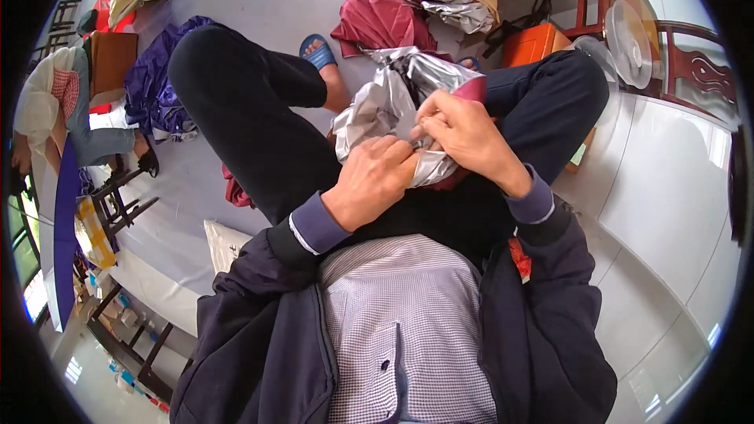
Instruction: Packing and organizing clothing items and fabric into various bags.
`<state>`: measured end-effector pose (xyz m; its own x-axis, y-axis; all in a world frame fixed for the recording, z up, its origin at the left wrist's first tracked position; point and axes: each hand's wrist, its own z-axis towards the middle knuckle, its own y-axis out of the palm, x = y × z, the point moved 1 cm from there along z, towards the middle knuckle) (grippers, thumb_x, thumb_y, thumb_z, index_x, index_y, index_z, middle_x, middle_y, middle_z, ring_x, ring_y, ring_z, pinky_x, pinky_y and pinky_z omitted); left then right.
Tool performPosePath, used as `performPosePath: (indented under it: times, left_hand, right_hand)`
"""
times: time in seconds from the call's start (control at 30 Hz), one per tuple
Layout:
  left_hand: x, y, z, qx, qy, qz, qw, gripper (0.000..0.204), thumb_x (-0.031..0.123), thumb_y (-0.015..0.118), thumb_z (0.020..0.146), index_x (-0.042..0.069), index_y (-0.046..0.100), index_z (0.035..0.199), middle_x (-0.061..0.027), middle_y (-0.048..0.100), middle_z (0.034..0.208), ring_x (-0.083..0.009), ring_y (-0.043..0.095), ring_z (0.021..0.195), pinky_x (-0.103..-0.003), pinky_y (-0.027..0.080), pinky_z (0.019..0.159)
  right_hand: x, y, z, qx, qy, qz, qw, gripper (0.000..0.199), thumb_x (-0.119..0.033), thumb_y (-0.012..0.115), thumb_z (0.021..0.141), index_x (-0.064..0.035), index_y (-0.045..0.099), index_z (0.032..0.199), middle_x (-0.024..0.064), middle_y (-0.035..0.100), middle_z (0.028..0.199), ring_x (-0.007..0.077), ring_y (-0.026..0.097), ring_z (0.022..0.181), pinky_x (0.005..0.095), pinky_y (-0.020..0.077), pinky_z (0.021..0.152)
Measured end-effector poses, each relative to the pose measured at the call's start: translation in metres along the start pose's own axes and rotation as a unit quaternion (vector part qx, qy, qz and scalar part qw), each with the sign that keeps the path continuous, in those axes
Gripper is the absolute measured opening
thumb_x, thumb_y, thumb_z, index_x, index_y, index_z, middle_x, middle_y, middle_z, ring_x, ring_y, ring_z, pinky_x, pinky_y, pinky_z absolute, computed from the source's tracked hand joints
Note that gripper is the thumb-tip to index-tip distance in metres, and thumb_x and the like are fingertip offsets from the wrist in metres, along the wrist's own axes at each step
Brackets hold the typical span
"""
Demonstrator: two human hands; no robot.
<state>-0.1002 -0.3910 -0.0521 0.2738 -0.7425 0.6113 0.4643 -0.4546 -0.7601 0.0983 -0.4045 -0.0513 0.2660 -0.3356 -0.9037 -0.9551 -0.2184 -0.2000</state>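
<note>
— What's in the lap?
— Crumpled silver fabric [385, 102], just beyond both hands.
— The fingers?
— Left hand [375, 180] curled, gripping its near edge; right hand [463, 137] pinching a fold beside it.

Single head-worn fisheye view, looking steeply down from close above the seated person's lap [440, 212], floor [667, 188] curving at the rim.
</note>
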Motion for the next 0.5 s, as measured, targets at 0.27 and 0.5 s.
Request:
performPosePath:
  times: [0.27, 0.5]
  left_hand:
    - [-0.005, -0.007, -0.005, 0.15, 0.044, -0.043, 0.987, 0.049, 0.009, 0.074, 0.061, -0.002, 0.065, 0.108, -0.0139, 0.069, 0.105, -0.0276, 0.066, 0.082, -0.036, 0.052, 0.068]
    - [-0.003, -0.015, -0.005, 0.16, 0.035, -0.067, 0.984, 0.048, 0.01, 0.082, 0.061, -0.001, 0.065, 0.104, -0.0138, 0.068, 0.1, -0.032, 0.067, 0.086, -0.037, 0.055, 0.073]
  right_hand:
    - [-0.021, 0.028, -0.044, 0.178, 0.003, 0.017, 0.984, 0.011, -0.004, 0.06, 0.098, 0.0028, 0.064, 0.106, 0.0048, 0.073, 0.087, 0.0033, 0.06, 0.073, 0.02, 0.049, 0.063]
    - [-0.022, 0.041, -0.054, 0.213, -0.034, 0.052, 0.975, 0.011, -0.002, 0.062, 0.098, 0.0036, 0.066, 0.106, 0.0032, 0.073, 0.088, 0.0026, 0.062, 0.077, 0.0185, 0.05, 0.066]
